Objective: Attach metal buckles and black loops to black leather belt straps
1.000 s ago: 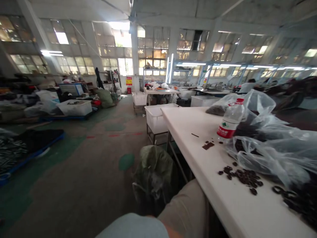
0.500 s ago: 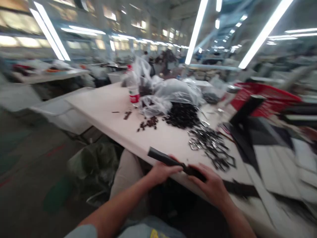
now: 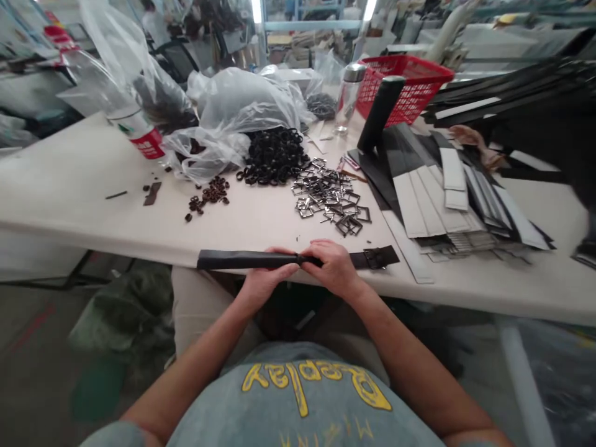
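Tabletop (image 3: 51, 167), one, pale, running across the view in front of a seated person. Strips (image 3: 423, 198), black with white faces, a fanned stack at the right. Plastic bag (image 3: 251, 93), clear, slumped near the far edge. Basket (image 3: 405, 87), red, openwork, behind the strips. Black strip (image 3: 237, 259), one, long, lying level along the near edge of the tabletop, before the person's body. Bottle (image 3: 149, 143), clear, red label, tilted in view at the left. Left hand (image 3: 267, 279), closed about the strip, thumb toward the body; right hand (image 3: 330, 264), pinching it just beside, fingertips nearly meeting the left thumb. Roll (image 3: 382, 115), black, leaning near the basket. Flask (image 3: 347, 102), transparent, metal-lidded, upright. Dark strap end (image 3: 358, 259), emerging right of the right hand, bearing a buckle (image 3: 376, 257); whether joined to the strip, cannot tell. Buckles (image 3: 330, 195), metal, loose heap. Black loops (image 3: 274, 155), heaped beside them. Brown loops (image 3: 209, 194), small scatter.
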A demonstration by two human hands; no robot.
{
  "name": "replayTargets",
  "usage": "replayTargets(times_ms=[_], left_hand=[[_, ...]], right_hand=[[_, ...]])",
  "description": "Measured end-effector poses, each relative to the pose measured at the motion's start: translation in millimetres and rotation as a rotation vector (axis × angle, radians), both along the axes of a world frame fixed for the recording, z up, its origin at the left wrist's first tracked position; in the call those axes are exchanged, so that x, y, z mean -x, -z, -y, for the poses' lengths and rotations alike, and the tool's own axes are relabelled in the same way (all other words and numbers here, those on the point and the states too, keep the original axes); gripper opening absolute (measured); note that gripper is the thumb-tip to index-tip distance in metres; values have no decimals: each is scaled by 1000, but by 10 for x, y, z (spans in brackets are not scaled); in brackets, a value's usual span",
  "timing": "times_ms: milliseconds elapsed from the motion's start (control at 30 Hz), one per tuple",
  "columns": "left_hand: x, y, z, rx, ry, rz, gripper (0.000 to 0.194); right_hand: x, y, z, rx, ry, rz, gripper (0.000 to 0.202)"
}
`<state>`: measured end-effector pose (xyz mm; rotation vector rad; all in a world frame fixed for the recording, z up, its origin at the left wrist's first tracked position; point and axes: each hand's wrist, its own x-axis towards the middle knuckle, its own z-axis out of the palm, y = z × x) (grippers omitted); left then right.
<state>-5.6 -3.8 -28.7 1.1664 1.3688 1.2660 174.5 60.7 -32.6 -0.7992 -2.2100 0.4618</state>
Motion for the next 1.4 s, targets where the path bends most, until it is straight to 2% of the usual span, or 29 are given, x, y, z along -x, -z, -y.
replayTargets(times_ms=[133,233,333,467,600,733,900,1167,1267,1400], left_hand=[[-13,-4,-9,-4,-42,20,24],[40,-26,-5,-5,-67,39,21],[117,-35,-7,3,-114,54,22],[189,21,-14,4,-126,93,24],[203,119,-4,6,-122,188,29],[197,166,16,12,-114,201,35],[176,133,19,8,-124,197,35],[-57,94,59,-21,-51,122,27],[-141,86,52,-34,-97,168,28],[-201,51,28,2,-175,281,39]], right_hand=[[11,-34,-8,10,-45,50,6],[-84,-92,-11,29,-93,117,26],[-226,-131,-22,38,-40,155,35],[-306,-134,-28,44,5,172,31],[-240,-121,-11,8,13,140,28],[-174,-135,3,11,-20,101,17],[-148,-150,4,-8,-28,68,6],[-6,-72,62,-81,-31,74,13],[61,-60,66,-92,7,102,12],[141,-97,57,-78,29,176,7]])
